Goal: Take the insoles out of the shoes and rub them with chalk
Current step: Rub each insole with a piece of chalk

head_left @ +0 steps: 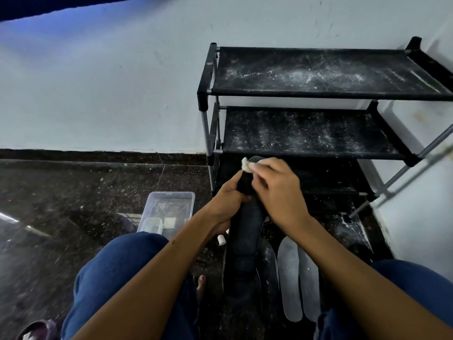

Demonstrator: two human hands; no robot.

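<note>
My left hand (226,201) grips a long dark insole (244,244) near its upper end and holds it upright over the floor. My right hand (274,190) pinches a white piece of chalk (247,165) against the insole's top. On the floor below lie two grey insoles (290,278) side by side, with a darker insole (268,263) next to them. A short white chalk stick (221,240) lies on the floor under my left wrist.
A black shoe rack (318,94) dusted with white powder stands against the wall ahead. A clear plastic box (169,207) with a small lid inside sits on the dark floor at left. My knees in blue trousers frame the bottom; a slipper (39,328) lies bottom left.
</note>
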